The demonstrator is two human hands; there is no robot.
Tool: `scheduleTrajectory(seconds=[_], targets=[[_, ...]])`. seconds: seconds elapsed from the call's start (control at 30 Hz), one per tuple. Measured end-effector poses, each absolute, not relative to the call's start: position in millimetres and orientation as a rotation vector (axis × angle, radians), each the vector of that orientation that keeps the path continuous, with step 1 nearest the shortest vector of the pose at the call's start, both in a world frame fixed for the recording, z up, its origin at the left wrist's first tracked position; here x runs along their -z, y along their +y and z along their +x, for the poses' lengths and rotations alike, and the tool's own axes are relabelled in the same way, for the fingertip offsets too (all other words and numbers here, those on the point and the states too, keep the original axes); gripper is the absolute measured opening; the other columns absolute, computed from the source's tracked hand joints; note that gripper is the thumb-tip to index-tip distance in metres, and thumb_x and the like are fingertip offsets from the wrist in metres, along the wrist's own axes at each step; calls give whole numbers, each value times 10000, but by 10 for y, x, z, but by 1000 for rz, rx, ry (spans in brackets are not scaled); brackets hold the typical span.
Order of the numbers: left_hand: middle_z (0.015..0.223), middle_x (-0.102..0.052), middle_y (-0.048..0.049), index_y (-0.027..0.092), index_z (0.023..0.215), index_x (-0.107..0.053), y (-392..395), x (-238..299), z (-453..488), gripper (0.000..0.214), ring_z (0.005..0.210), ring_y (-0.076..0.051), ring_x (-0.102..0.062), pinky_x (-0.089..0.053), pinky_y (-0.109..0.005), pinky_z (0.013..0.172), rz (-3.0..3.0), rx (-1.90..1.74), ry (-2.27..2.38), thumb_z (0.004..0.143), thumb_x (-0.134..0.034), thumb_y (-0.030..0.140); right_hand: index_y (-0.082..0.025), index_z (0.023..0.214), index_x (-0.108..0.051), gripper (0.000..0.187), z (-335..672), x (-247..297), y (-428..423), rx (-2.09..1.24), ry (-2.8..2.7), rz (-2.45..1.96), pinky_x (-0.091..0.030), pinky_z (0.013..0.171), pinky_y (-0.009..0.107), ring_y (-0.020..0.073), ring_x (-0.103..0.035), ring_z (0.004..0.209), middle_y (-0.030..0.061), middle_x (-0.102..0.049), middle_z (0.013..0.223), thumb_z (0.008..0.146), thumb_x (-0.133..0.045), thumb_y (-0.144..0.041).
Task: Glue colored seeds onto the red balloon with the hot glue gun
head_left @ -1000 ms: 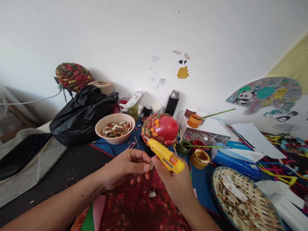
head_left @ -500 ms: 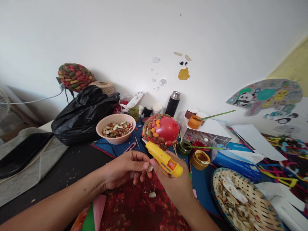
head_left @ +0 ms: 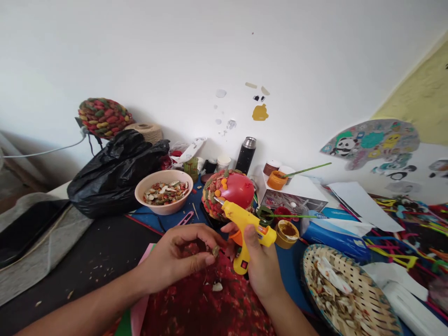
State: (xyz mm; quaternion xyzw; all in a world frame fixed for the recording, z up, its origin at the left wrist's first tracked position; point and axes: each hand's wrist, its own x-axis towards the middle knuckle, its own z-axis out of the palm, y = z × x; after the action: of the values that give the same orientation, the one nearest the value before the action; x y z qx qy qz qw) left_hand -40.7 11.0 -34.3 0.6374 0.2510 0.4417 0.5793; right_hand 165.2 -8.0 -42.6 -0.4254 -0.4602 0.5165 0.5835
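My right hand [head_left: 262, 266] grips a yellow glue gun [head_left: 250, 226], its metal nozzle pointing up and left toward the balloon. Between the thumb and fingers of my left hand [head_left: 187, 252] is a small brownish shell piece [head_left: 215, 251]; its exact kind is hard to make out. Just beyond the gun sits a red balloon [head_left: 240, 189], partly covered with painted shell pieces in red, green, brown and orange. A pale shell piece [head_left: 217, 286] lies on the dark red mottled surface [head_left: 206, 312] below my hands.
A pink bowl [head_left: 164, 210] of shell pieces stands back left, beside a black plastic bag [head_left: 112, 177]. Open paint jars [head_left: 287, 233] with green sticks and a woven basket [head_left: 367, 284] of shell scraps are at right. A black flask [head_left: 245, 156] stands by the wall.
My right hand has turned the glue gun, so its handle and trigger now show. The hands have moved slightly apart, and my left hand has rotated with the shell piece.
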Motion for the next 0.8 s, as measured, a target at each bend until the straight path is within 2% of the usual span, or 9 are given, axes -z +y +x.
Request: scheduleTrajectory(seconds=[0.07,0.17,0.37,0.47,0.53,0.7,0.73,0.8], targets=[[1176,-868,-112,211,951,-843,100,328,-410,154,1132,-273,-809,-620,-324,960,1526,-1087,606,956,-883,359,-163,979,-889,748,1647,413,-86,-1246,-1054,-986,-421,452,205,141,-581,509,34,-664,609,918,-694,-883],[1277,-856,-127,218,953,-839,88,330,-419,146,1224,-312,-798,-622,-350,992,1573,-1080,652,962,-875,359,-164,998,-892,782,1639,370,-98,-1244,-1058,-995,-456,485,216,150,-607,535,59,-714,657,918,-663,-908],[1283,-858,-152,224,951,-859,45,313,-413,164,1177,-335,-810,-622,-411,1018,1644,-1015,716,945,-874,387,-185,959,-905,787,1643,286,-102,-1129,-1134,-1026,-493,481,258,187,-633,568,86,-762,722,915,-640,-925],[1288,-855,-166,230,927,-874,0,306,-399,185,1128,-340,-821,-635,-420,984,1632,-956,740,924,-884,415,-228,922,-908,734,1652,269,-100,-982,-1226,-1016,-626,668,324,228,-711,692,96,-793,796,948,-620,-903],[1340,-837,-175,240,946,-887,-33,296,-398,167,1165,-353,-816,-628,-437,1010,1666,-909,709,918,-884,404,-241,903,-906,726,1661,268,-101,-909,-1262,-1015,-651,751,350,231,-720,713,94,-804,821,968,-598,-895],[1539,-728,-173,249,919,-907,-76,182,-421,139,1370,-398,-726,-544,-487,1154,1788,-724,633,889,-897,384,-229,869,-900,733,1690,317,-104,-842,-1199,-1023,-606,669,284,199,-697,697,83,-787,800,988,-585,-881],[1503,-754,-168,248,920,-909,-78,160,-419,142,1336,-387,-745,-555,-465,1134,1781,-682,617,895,-890,387,-224,879,-900,729,1692,334,-103,-876,-1179,-1015,-584,625,266,186,-683,667,76,-773,781,984,-597,-879],[1290,-853,-162,242,962,-914,-82,144,-403,167,1139,-344,-820,-610,-399,994,1759,-488,526,953,-824,383,-212,914,-898,736,1690,364,-99,-980,-1131,-978,-514,521,233,158,-634,578,55,-724,708,983,-597,-880]])
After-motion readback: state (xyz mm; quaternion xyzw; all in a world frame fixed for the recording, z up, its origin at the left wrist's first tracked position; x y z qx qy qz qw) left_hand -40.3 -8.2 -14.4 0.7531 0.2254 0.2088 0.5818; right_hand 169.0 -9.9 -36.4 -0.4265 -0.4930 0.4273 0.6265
